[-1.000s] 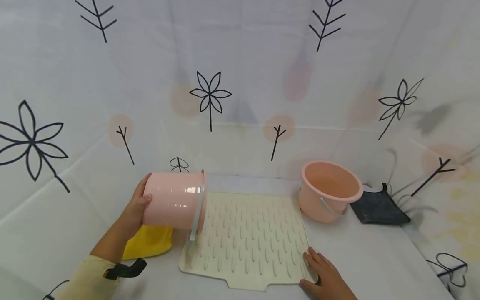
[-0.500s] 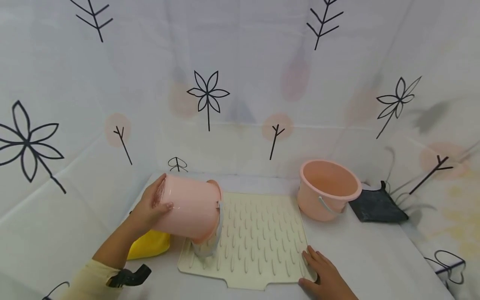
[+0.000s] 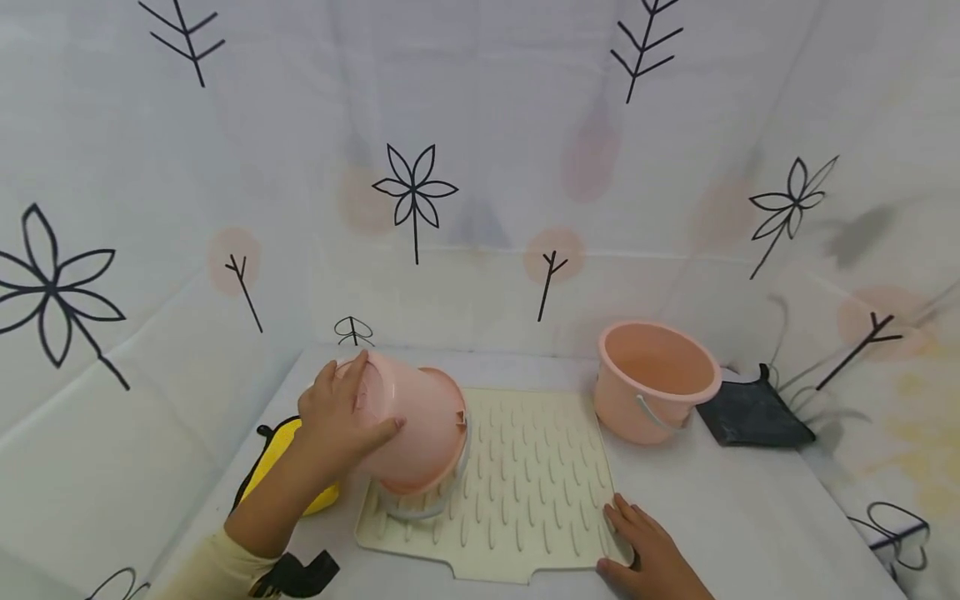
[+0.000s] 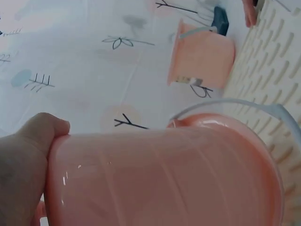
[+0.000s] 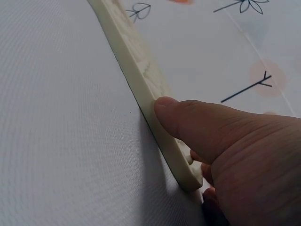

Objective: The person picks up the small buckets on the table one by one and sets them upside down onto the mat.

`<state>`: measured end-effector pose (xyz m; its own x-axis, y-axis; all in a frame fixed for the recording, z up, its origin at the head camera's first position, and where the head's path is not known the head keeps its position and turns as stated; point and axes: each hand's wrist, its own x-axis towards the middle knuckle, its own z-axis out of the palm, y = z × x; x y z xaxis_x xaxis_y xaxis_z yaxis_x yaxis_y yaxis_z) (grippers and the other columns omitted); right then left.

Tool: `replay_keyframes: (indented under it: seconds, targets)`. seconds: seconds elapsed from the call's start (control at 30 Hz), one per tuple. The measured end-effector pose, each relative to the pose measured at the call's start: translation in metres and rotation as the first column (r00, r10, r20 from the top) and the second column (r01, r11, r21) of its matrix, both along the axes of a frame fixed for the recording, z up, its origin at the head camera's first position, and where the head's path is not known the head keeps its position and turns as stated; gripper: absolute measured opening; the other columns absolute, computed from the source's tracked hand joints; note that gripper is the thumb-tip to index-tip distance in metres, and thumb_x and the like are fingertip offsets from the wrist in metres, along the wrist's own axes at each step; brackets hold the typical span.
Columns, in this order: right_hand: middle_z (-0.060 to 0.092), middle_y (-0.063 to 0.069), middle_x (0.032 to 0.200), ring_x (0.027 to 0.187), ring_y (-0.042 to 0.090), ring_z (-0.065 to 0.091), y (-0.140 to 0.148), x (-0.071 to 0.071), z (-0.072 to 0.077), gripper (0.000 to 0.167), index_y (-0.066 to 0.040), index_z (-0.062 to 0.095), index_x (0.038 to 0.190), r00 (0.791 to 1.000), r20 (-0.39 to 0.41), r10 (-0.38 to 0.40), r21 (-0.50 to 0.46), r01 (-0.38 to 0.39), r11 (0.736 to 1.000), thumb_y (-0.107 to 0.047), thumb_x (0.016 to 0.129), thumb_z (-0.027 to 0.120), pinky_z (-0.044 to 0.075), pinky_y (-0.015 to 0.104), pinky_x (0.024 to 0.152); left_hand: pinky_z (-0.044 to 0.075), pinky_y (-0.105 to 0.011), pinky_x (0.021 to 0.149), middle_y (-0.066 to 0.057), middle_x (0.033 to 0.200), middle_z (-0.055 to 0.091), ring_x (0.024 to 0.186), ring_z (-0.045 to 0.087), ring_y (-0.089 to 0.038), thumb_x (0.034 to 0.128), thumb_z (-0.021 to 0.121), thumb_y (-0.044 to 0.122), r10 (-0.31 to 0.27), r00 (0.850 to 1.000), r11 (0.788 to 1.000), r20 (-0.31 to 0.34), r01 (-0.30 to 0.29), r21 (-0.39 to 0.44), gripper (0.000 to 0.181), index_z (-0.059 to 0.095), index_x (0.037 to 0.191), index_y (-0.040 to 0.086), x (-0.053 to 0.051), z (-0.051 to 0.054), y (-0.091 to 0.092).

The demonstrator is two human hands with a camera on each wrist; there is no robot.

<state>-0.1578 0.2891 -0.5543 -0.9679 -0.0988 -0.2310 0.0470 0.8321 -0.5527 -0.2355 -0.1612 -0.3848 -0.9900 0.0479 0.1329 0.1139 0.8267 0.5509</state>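
My left hand (image 3: 337, 425) grips a pink plastic bucket (image 3: 423, 425) around its closed base. The bucket is tilted, its mouth turned down toward the left part of a cream ridged draining board (image 3: 532, 475); its grey handle (image 4: 230, 101) hangs at the rim. Whether the rim touches the board I cannot tell, and the inside is hidden. At the board's near right corner my right hand (image 3: 656, 550) holds the edge. In the right wrist view its thumb (image 5: 171, 115) presses the board's side, with the other fingers partly hidden behind the corner.
Beyond the board's right side a second pink bucket (image 3: 621, 400) stands upright. Next to it lies a dark flat cloth piece (image 3: 753, 412) with a loop. A yellow piece with black edging (image 3: 276, 448) lies left, partly behind my forearm. A patterned cloth wall (image 3: 480, 300) closes the back.
My left hand has carried the bucket to the right over the board and turned its mouth further downward. More of the yellow piece shows. My right hand has stayed at the corner.
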Motion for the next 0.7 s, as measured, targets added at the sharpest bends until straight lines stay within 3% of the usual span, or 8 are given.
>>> replay_keyframes:
  seconds: [0.3, 0.5, 0.7]
  targets:
    - [0.033, 0.030, 0.165, 0.150, 0.057, 0.029, 0.002, 0.004, -0.004, 0.101, 0.002, 0.047, 0.154, 1.000, 0.019, 0.016, -0.010, -0.016, 1.000, -0.057, 0.081, 0.083, 0.027, 0.074, 0.116, 0.034, -0.088, 0.097, -0.021, 0.173, 0.005, 0.148, 0.015, -0.059, 0.0803, 0.070, 0.075, 0.026, 0.998, 0.997, 0.051, -0.022, -0.071, 0.109, 0.017, 0.168, 0.039, -0.006, -0.006, 0.024]
    - [0.034, 0.024, 0.166, 0.152, 0.052, 0.030, -0.001, 0.000, -0.001, 0.102, -0.003, 0.050, 0.154, 1.000, 0.012, -0.024, 0.010, 0.024, 1.000, -0.061, 0.077, 0.084, 0.028, 0.072, 0.118, 0.030, -0.090, 0.097, -0.019, 0.174, 0.003, 0.150, 0.013, -0.056, 0.0793, 0.072, 0.074, 0.063, 0.996, 0.994, 0.065, -0.056, -0.096, 0.108, 0.017, 0.167, 0.042, -0.010, -0.008, 0.041]
    - [0.035, 0.023, 0.167, 0.152, 0.051, 0.031, -0.001, 0.000, 0.001, 0.101, -0.004, 0.051, 0.153, 0.999, 0.016, -0.029, 0.006, 0.029, 1.000, -0.060, 0.077, 0.085, 0.029, 0.071, 0.118, 0.029, -0.090, 0.096, -0.020, 0.174, 0.004, 0.151, 0.012, -0.056, 0.0783, 0.072, 0.073, 0.064, 0.995, 0.992, 0.075, -0.055, -0.115, 0.106, 0.021, 0.166, 0.043, -0.013, -0.004, 0.054]
